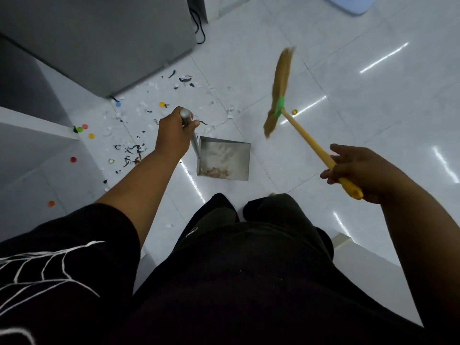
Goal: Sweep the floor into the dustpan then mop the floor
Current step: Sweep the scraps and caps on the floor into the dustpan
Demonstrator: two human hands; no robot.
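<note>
Black trousers (249, 282) up close; left hand (174, 138) clenches dustpan (224, 158) handle, right hand (361, 170) grips broom (302, 133), bristles at 1 o'clock.

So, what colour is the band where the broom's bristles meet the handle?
Green. The band shows clearly in the head view.

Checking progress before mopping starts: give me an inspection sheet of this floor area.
Surface: glossy white tiled floor with light reflections; sweeping not finished.
Job's things: metal dustpan stands on the floor with some debris inside; broom is blurred, right of the dustpan; no mop seen.
Clutter: black and white scraps and coloured caps scattered left of and beyond the dustpan.
Hands: left hand grips the dustpan's handle; right hand holds the broom's yellow handle.
Cables: black cable hangs beside the grey cabinet.
Surroundings: white shelving at left; pale blue object at the top edge.
</note>
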